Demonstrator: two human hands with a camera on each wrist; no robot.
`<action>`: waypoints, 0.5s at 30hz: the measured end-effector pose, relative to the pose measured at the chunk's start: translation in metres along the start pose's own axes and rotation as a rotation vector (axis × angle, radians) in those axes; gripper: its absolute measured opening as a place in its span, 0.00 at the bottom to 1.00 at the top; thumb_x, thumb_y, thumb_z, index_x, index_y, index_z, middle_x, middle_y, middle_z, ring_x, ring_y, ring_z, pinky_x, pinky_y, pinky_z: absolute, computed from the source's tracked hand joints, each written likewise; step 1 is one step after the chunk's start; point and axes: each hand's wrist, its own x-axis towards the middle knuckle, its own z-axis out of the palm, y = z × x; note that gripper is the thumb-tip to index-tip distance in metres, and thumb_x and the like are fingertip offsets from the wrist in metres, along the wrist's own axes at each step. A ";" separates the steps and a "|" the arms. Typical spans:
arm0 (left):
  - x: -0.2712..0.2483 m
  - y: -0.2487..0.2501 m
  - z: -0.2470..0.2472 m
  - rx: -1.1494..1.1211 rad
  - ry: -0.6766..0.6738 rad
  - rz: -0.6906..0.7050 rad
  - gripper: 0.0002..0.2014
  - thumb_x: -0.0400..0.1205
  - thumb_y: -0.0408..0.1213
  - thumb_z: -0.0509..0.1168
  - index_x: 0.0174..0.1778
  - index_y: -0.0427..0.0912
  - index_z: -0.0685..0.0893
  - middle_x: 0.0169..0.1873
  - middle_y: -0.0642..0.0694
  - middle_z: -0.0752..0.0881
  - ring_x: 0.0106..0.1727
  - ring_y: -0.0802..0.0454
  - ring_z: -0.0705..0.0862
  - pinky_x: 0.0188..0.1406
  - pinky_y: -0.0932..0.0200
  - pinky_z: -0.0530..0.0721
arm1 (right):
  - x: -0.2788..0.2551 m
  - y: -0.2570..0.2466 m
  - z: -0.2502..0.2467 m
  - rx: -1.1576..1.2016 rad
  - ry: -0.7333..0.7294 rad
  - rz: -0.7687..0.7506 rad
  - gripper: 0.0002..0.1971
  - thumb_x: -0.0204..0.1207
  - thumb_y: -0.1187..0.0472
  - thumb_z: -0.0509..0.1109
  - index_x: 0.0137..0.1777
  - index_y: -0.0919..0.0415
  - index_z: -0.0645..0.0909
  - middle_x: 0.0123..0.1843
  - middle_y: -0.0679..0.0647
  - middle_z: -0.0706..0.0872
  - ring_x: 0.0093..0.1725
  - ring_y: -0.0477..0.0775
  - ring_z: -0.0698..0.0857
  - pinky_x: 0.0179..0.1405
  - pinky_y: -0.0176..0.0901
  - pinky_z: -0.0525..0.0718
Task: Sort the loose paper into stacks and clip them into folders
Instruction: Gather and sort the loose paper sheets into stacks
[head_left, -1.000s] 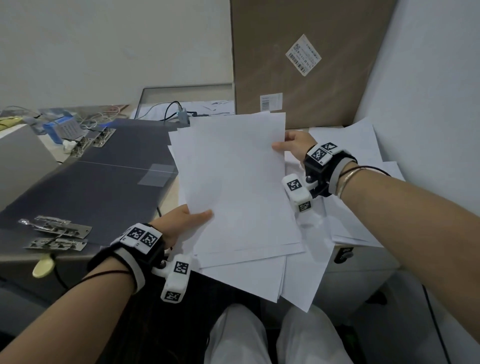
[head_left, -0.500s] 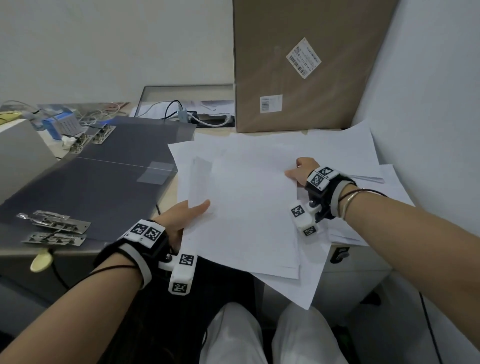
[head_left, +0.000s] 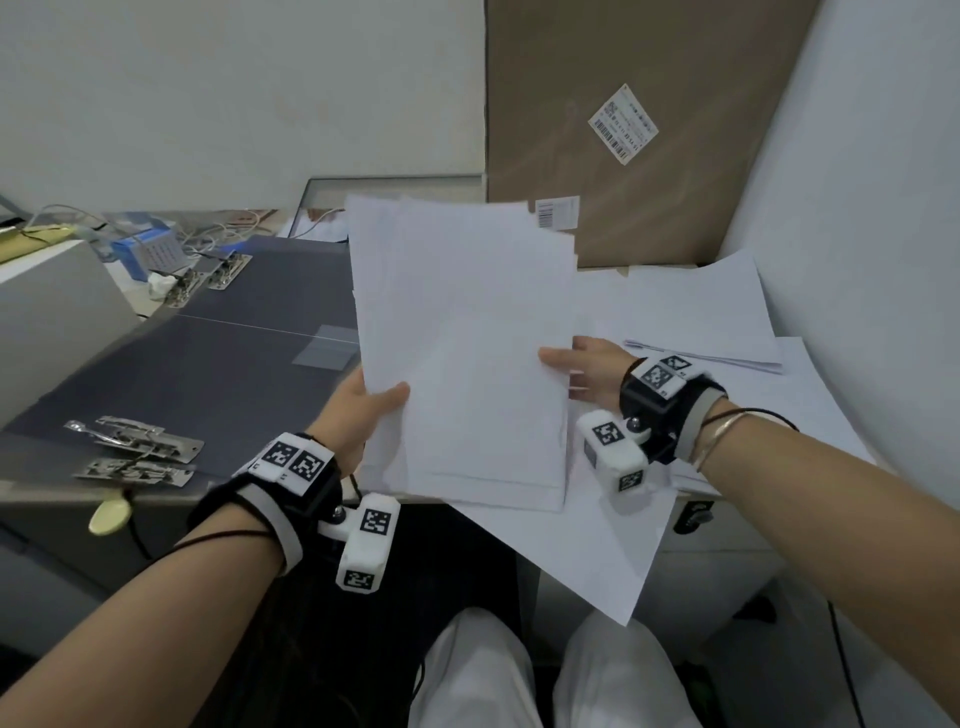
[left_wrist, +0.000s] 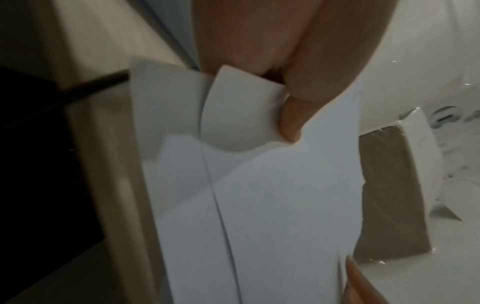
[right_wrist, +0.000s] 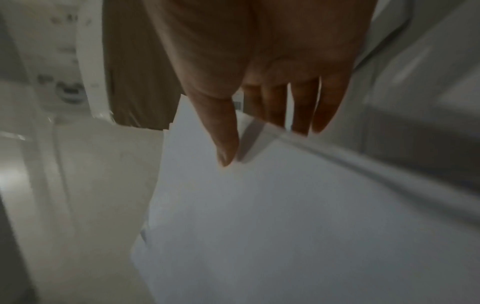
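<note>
Both hands held a stack of white paper (head_left: 462, 353) raised above the table's front edge: left hand (head_left: 358, 410) pinching its left side, right hand (head_left: 587, 364) gripping its right side.

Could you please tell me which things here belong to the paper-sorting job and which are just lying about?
Part of the job:
- white paper stack, held by left hand and right hand
- loose white sheets on the desk
- dark grey open folders
- metal folder clips

Just lying about:
- tall brown cardboard box
- small blue box
- tangled cables
</note>
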 end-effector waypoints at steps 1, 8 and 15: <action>0.001 0.008 0.003 -0.004 0.012 0.043 0.17 0.84 0.27 0.62 0.70 0.40 0.77 0.60 0.43 0.86 0.59 0.44 0.85 0.60 0.48 0.82 | -0.002 -0.010 0.003 0.085 -0.031 -0.054 0.20 0.74 0.60 0.74 0.65 0.64 0.78 0.62 0.59 0.85 0.55 0.57 0.86 0.59 0.50 0.84; 0.029 0.067 0.010 -0.106 0.056 0.176 0.18 0.75 0.27 0.73 0.61 0.36 0.84 0.55 0.40 0.89 0.55 0.41 0.88 0.54 0.48 0.86 | -0.024 -0.084 0.012 0.342 -0.027 -0.439 0.11 0.75 0.74 0.67 0.55 0.65 0.82 0.46 0.55 0.91 0.43 0.53 0.90 0.48 0.45 0.89; 0.028 0.035 0.015 -0.089 -0.002 0.042 0.17 0.74 0.31 0.74 0.60 0.39 0.85 0.54 0.44 0.90 0.59 0.43 0.87 0.53 0.54 0.85 | -0.024 -0.031 0.028 0.148 -0.089 -0.231 0.11 0.73 0.70 0.72 0.55 0.61 0.83 0.60 0.61 0.86 0.52 0.56 0.87 0.52 0.44 0.86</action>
